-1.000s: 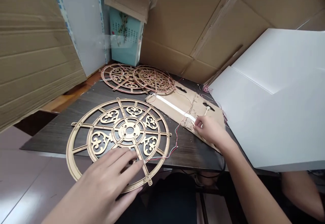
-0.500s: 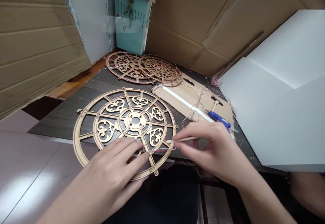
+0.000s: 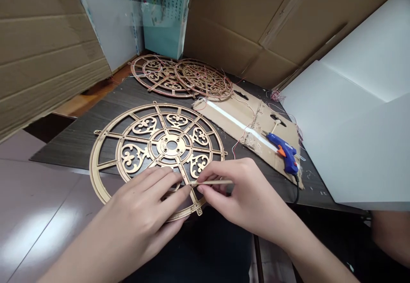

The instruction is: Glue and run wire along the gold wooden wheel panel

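A large gold fretwork disc [image 3: 150, 140] with a spoked, scrolled pattern lies flat on the dark table [image 3: 80, 144], its near rim hanging over the front edge. My left hand [image 3: 145, 212] rests on that near rim, fingers stretched out and pressing on the disc. My right hand [image 3: 246, 195] pinches a thin wooden stick [image 3: 211, 182], whose tip points left at the disc's rim close to my left fingertips. A thin red wire [image 3: 238, 144] runs from the disc toward the cardboard sheet.
Two more fretwork discs [image 3: 179, 78] with red wiring lie overlapping at the back. A cardboard sheet [image 3: 237, 112] to the right carries a white strip and a blue glue gun [image 3: 285, 154]. White boards [image 3: 355, 125] stand on the right, cardboard walls [image 3: 41, 52] on the left and behind.
My right hand left the cardboard sheet, uncovering the glue gun, and carried the wooden stick left to the disc's near rim. My left hand stayed on the disc.
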Motion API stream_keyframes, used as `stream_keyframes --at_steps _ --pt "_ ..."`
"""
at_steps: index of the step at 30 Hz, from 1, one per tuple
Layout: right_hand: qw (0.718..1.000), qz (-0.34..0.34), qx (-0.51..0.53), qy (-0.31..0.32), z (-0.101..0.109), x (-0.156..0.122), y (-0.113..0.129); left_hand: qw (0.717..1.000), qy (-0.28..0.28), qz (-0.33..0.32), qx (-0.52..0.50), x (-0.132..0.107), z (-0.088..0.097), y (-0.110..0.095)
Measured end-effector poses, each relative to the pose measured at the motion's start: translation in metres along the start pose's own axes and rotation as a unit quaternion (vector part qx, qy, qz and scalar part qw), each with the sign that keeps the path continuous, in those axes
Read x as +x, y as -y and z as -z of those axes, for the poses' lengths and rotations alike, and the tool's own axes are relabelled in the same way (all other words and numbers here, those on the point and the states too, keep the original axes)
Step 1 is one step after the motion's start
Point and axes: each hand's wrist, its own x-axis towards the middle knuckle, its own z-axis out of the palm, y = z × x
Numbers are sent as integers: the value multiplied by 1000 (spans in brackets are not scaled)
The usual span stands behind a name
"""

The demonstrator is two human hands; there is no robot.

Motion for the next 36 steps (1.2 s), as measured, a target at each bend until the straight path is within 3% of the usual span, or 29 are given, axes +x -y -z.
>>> stream_keyframes --at_steps 4,8,14,23,36 --pt "996 -1 92 0 -4 2 -1 1000 1 3 -1 -1 -1 0" --pt "986 -1 156 -62 -10 2 -8 1000 4 6 -4 -2 -1 0" --pt "987 28 120 -107 -21 -7 -18 1000 5 8 3 -2 0 -1" --pt "975 29 169 -142 -38 -9 -26 1000 6 5 -1 2 0 0" --pt "971 31 150 -186 -46 -7 -25 1000 -9 0 -6 2 1 2"
